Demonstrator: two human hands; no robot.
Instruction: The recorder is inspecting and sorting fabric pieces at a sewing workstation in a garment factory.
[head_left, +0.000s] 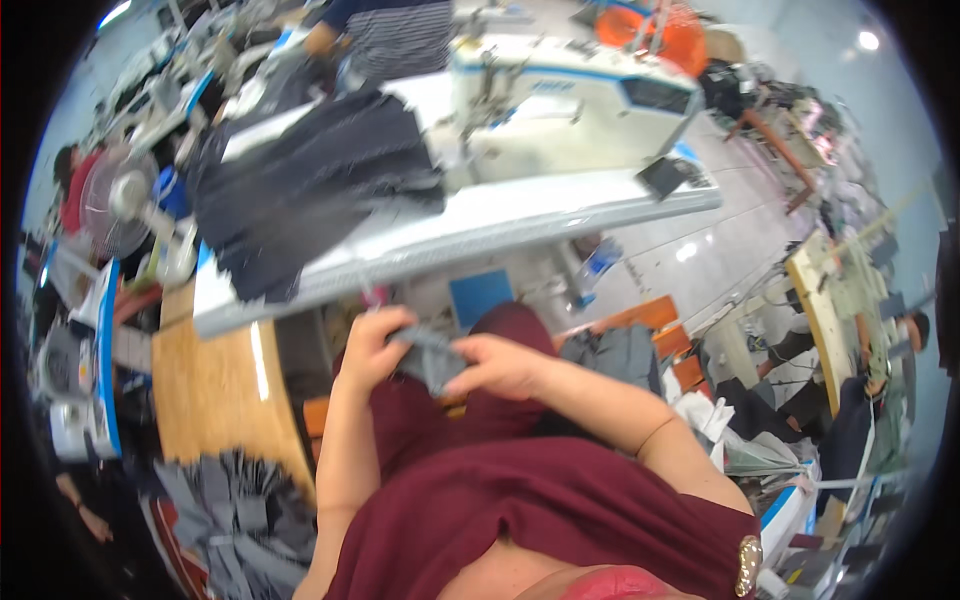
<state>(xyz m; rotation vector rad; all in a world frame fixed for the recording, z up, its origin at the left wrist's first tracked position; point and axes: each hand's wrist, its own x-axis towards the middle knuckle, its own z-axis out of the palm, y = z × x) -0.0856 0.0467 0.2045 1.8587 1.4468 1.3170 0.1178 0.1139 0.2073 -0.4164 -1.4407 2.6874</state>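
Observation:
Over my lap, a small piece of grey-blue fabric (430, 358) is stretched between my two hands. My left hand (373, 348) pinches its left end, thumb and fingers closed together. The other end is gripped by my right hand (497, 366), with the thumb along its lower edge. Both hands are below the front edge of a white sewing table (480, 222). On that table, to the left, lies a heap of dark navy fabric (320, 180), part of it hanging over the edge. A white sewing machine (580, 115) stands right of the heap.
A wooden board table (215, 385) stands at my left, with a pile of grey cloth (240, 515) near it. A standing fan (125, 195) is farther left. Grey fabric (615, 352) lies on an orange wooden bench (655, 315) at my right. Other people work at the edges.

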